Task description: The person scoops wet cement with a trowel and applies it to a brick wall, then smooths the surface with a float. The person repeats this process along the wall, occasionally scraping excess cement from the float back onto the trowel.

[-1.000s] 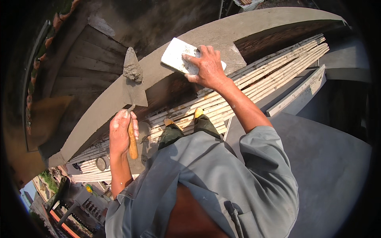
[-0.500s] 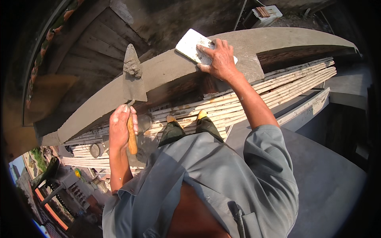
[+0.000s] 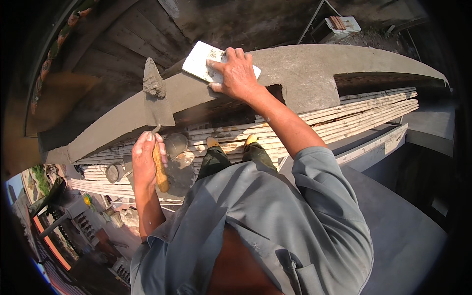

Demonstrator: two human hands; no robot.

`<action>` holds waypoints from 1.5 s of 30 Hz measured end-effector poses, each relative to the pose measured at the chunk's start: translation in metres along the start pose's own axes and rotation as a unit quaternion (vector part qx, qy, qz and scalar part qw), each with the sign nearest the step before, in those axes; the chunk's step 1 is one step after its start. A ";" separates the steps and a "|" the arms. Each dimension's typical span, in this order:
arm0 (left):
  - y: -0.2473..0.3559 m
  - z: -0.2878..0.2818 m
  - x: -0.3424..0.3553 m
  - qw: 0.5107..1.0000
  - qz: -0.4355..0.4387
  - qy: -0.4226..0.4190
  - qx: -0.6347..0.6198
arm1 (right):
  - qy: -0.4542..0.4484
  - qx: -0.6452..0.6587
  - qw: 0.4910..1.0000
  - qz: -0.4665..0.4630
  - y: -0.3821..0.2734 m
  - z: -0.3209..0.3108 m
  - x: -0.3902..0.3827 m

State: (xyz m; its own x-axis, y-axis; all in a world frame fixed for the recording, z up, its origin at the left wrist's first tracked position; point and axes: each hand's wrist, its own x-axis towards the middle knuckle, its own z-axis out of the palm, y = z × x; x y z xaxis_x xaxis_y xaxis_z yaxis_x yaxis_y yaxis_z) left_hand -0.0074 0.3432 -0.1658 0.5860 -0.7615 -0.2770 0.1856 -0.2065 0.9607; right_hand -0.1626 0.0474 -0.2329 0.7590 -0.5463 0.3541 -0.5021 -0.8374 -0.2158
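Observation:
My left hand point(image 3: 144, 160) is wrapped round the wooden handle point(image 3: 162, 174) of a trowel, whose metal blade point(image 3: 159, 112) carries a lump of grey mortar point(image 3: 154, 86) toward its tip. My right hand point(image 3: 238, 78) grips a white rectangular float point(image 3: 196, 61) from above, lying on the top of a curved grey cement ledge point(image 3: 305, 61), near its far edge. The trowel blade is left of the float, over the ledge; whether it touches the cement I cannot tell.
Pale poles point(image 3: 364, 110) form a platform under my yellow boots point(image 3: 251, 139), with a round container point(image 3: 175, 145) beside them. A grey slab point(image 3: 393, 211) lies lower right. Beyond the ledge is a dark lower area with a white-topped box point(image 3: 349, 24); cluttered ground shows lower left.
My right hand has slid the float leftward along the ledge, closer to the trowel. My left hand still holds the loaded trowel. The view has shifted slightly.

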 end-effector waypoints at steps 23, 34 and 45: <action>-0.009 -0.035 -0.006 0.997 0.005 0.057 -0.048 | -0.029 -0.026 0.999 0.032 -0.032 0.014 0.008; -0.016 -0.042 -0.009 0.997 -0.025 0.076 -0.022 | 0.022 -0.202 0.865 0.458 0.206 -0.115 -0.108; 0.027 0.062 0.008 0.988 0.080 -0.126 0.039 | 0.296 0.756 0.544 0.213 0.087 -0.090 -0.136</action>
State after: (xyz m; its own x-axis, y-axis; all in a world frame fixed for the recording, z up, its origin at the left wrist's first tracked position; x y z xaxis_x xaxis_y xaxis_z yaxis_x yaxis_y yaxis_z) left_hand -0.0468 0.2929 -0.1412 0.3863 -0.9149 -0.1173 0.0391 -0.1108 0.9931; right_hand -0.3465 0.0499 -0.2178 0.2172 -0.9695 0.1137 0.6737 0.0646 -0.7362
